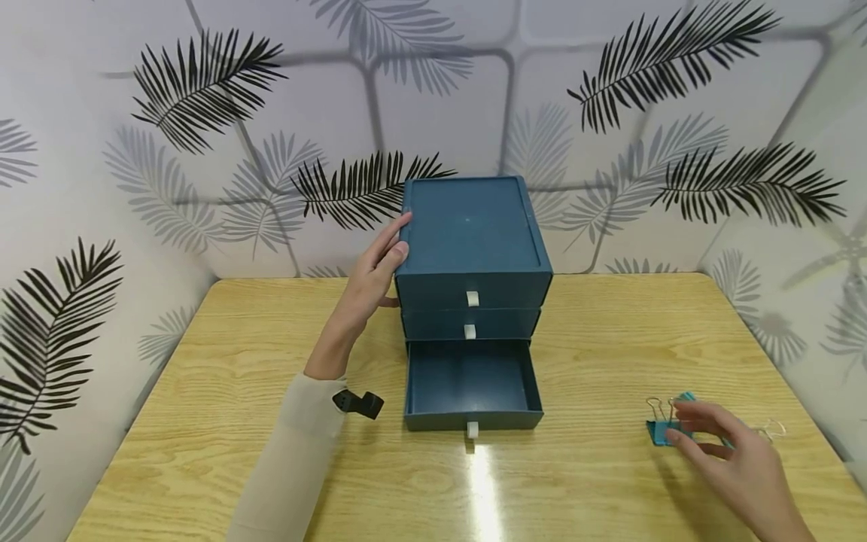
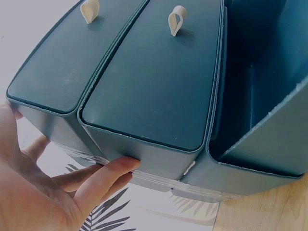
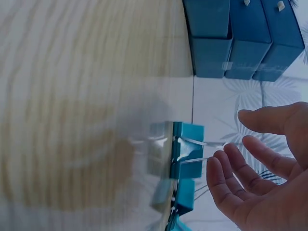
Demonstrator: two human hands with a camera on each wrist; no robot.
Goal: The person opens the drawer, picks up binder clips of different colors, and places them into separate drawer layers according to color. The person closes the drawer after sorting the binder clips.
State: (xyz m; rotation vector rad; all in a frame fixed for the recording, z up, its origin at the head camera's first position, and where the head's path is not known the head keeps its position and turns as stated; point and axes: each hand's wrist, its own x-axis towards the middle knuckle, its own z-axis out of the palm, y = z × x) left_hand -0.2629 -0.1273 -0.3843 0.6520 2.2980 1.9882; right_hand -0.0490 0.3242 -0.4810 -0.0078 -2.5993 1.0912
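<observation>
A dark blue drawer cabinet (image 1: 467, 233) with three drawers stands toward the table's back. Its bottom drawer (image 1: 433, 423) is pulled out, with bare floor showing inside. My left hand (image 1: 369, 278) rests against the cabinet's left side, thumb at the top edge; in the left wrist view its extended fingers (image 2: 108, 180) touch the side wall. At the right, my right hand (image 1: 734, 459) hovers over several teal binder clips (image 3: 187, 150), partly covering them in the head view. Its thumb and fingers are spread around the nearest clip's wire handles, with a gap between thumb and fingertips.
White fabric pull tabs (image 1: 473, 299) hang on the drawer fronts. The wooden table (image 1: 596, 339) ends at a leaf-patterned wall covering (image 1: 447, 98) behind and on both sides. A black strap (image 1: 359, 404) sticks out from the left sleeve.
</observation>
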